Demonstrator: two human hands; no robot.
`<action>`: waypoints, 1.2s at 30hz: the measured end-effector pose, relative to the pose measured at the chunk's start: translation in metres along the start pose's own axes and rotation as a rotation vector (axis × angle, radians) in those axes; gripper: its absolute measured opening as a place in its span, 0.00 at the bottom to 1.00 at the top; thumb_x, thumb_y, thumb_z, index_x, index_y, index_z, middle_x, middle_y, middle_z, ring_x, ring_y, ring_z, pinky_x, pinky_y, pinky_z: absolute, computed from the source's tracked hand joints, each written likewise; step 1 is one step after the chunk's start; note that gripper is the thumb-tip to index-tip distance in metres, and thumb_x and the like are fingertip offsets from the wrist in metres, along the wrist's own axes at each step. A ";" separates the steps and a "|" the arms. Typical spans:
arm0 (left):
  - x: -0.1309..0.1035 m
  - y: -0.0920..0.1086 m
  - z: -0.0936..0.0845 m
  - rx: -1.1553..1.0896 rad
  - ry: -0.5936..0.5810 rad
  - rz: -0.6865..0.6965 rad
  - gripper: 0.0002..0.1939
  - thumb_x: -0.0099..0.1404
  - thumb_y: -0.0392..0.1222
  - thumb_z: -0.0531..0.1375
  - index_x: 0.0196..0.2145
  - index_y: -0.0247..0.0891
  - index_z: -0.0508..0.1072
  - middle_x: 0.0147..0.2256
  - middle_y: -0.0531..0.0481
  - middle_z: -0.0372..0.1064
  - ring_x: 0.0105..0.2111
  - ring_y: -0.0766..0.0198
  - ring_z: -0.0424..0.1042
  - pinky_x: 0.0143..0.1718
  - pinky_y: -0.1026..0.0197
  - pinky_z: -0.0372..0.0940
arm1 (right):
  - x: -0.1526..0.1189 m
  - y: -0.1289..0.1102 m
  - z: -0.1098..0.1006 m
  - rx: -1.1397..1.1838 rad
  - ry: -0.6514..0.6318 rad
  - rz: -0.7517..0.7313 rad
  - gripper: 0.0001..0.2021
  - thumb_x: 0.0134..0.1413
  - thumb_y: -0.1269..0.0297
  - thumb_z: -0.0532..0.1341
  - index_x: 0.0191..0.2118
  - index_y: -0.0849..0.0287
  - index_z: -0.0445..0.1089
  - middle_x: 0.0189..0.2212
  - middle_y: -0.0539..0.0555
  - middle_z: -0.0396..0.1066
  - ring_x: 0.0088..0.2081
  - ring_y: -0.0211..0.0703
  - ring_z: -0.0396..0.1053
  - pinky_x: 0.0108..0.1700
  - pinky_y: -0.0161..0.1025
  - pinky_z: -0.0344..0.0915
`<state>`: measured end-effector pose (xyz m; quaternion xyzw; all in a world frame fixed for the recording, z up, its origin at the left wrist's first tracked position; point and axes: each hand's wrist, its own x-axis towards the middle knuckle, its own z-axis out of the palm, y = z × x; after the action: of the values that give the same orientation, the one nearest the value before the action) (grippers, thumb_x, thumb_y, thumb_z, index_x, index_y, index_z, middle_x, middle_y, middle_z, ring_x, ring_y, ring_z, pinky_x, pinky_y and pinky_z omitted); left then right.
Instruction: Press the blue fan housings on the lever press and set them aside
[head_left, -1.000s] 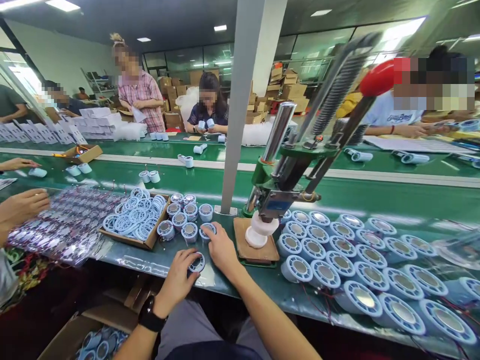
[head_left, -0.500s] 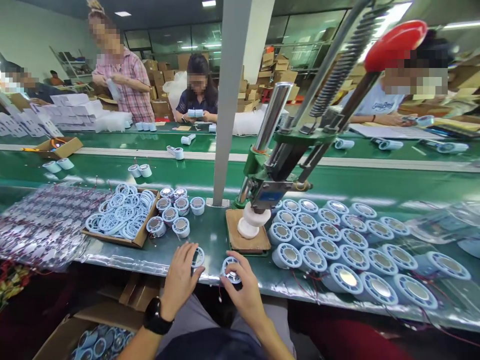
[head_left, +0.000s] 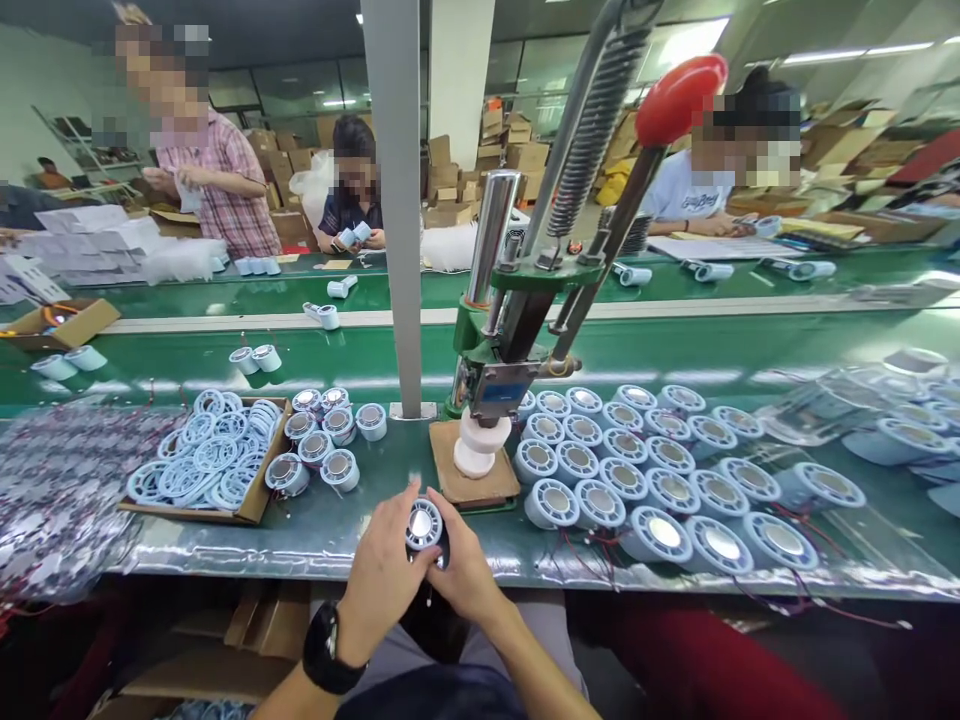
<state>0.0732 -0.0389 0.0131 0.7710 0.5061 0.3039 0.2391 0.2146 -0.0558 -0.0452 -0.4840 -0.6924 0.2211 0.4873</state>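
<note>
Between my two hands, at the bench's front edge, is a light-blue cylindrical housing (head_left: 424, 522) with a slotted ring round a shiny metal disc on its top. My left hand (head_left: 384, 550) curls round its left side, thumb at the lower rim. From the right, my right hand (head_left: 466, 572) closes on the same housing, its fingers along the far side. Just beyond them stands a hand press (head_left: 517, 370) with a red-knobbed lever and a white round pressing head (head_left: 481, 440) over a brown board (head_left: 446, 460). A carton of loose light-blue rings (head_left: 217, 450) lies to the left.
Rows of similar housings (head_left: 622, 445) with thin red wires fill the bench right of the press. Several more housings (head_left: 339, 468) stand beside the carton. Bagged parts (head_left: 67, 490) lie far left. A grey post (head_left: 405, 200) rises behind. Co-workers sit and stand across the green belt (head_left: 337, 350).
Half a second ago my hands were apart, the left with a loose ring and the right with a housing. They have come together, and the ring is now on the housing. The view has shifted right.
</note>
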 end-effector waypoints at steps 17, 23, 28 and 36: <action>-0.005 -0.001 0.000 -0.085 0.066 -0.133 0.31 0.58 0.32 0.61 0.59 0.45 0.65 0.58 0.45 0.68 0.58 0.50 0.67 0.59 0.44 0.65 | 0.002 0.005 -0.008 0.046 -0.222 0.072 0.42 0.48 0.78 0.53 0.71 0.57 0.47 0.65 0.60 0.57 0.65 0.47 0.59 0.67 0.51 0.60; -0.007 -0.003 0.009 -0.084 0.099 -0.103 0.29 0.59 0.33 0.61 0.58 0.45 0.65 0.58 0.44 0.68 0.58 0.49 0.66 0.59 0.42 0.63 | 0.000 0.005 -0.008 -0.019 -0.270 0.075 0.41 0.50 0.79 0.52 0.72 0.59 0.45 0.65 0.62 0.56 0.65 0.49 0.59 0.66 0.52 0.61; -0.016 -0.010 0.024 -0.135 0.085 -0.106 0.29 0.66 0.41 0.58 0.63 0.40 0.59 0.59 0.38 0.65 0.60 0.49 0.63 0.61 0.42 0.61 | 0.033 -0.041 -0.072 -0.248 -0.386 -0.113 0.35 0.55 0.76 0.57 0.69 0.62 0.54 0.62 0.64 0.60 0.62 0.55 0.64 0.59 0.51 0.70; 0.037 -0.001 0.003 -0.253 0.019 -0.191 0.27 0.53 0.43 0.67 0.51 0.37 0.72 0.48 0.43 0.76 0.47 0.51 0.75 0.53 0.49 0.68 | 0.227 -0.181 -0.267 -0.624 0.579 -0.437 0.22 0.61 0.63 0.51 0.56 0.72 0.64 0.54 0.57 0.68 0.53 0.30 0.67 0.52 0.31 0.63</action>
<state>0.0864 -0.0048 0.0187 0.6802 0.5369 0.3484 0.3574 0.3563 0.0229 0.3144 -0.4920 -0.6470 -0.2489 0.5267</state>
